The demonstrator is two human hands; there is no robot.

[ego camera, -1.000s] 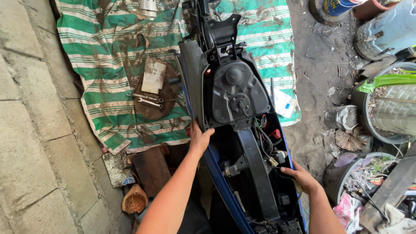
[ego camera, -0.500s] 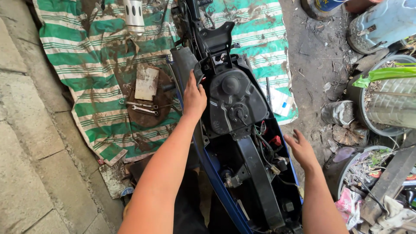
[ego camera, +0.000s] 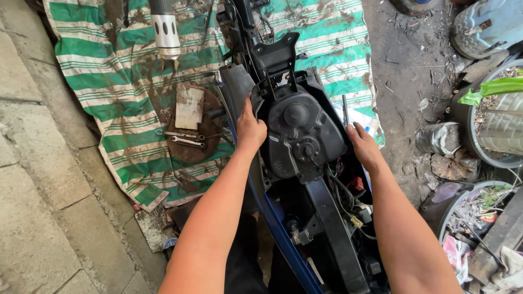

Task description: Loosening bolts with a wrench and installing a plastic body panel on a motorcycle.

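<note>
Both hands have climbed: left hand (ego camera: 251, 128) and right hand (ego camera: 364, 146) now clamp fingers around the black tank (ego camera: 301, 130) at frame centre.

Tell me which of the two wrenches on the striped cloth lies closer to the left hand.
The lower wrench is closer: its right end points toward the left hand. The upper wrench lies just above it on the brown disc, slightly farther away.
</note>
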